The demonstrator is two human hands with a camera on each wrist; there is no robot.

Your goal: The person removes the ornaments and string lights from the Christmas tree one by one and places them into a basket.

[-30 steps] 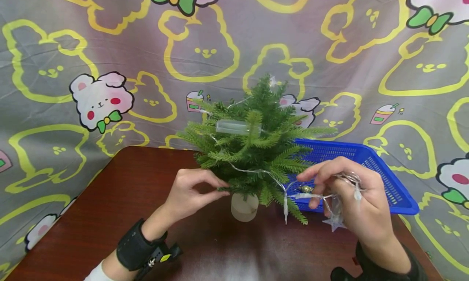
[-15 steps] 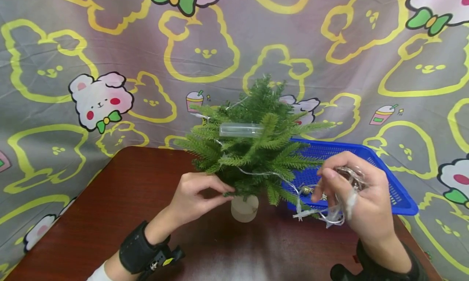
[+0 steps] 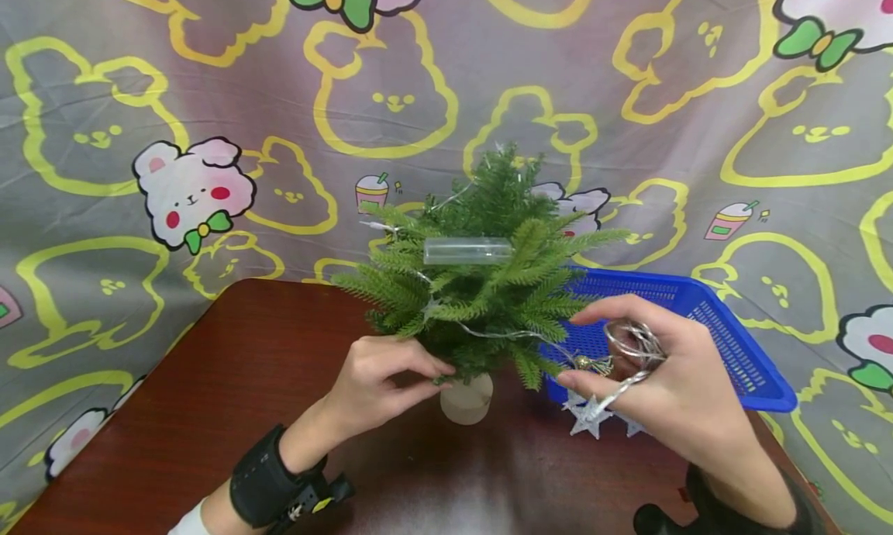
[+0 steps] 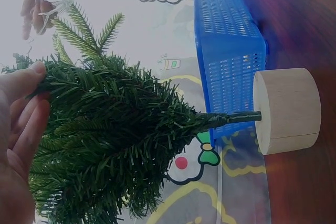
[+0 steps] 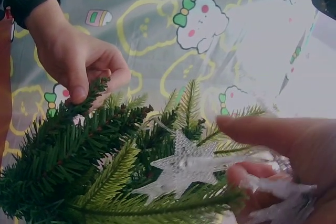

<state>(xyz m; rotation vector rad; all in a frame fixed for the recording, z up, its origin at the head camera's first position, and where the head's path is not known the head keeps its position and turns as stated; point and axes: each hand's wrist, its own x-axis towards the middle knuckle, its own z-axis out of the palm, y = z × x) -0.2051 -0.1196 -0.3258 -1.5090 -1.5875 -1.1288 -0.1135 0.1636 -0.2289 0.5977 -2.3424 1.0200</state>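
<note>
While the left hand [image 3: 394,372] is pinching a low branch tip [image 5: 97,92] of the artificial Christmas tree [image 3: 481,291] at the tree's seven o'clock, the right hand [image 3: 691,391] is holding coiled string lights [image 3: 653,355] at four o'clock, its thumb and forefinger standing wide apart. Clear stars [image 3: 590,419] of the string are showing at the right hand's eight o'clock. The tree is standing on its round wooden base [image 3: 466,403] on the brown table [image 3: 265,349], with a blue plastic basket [image 3: 743,341] sitting at three o'clock.
</note>
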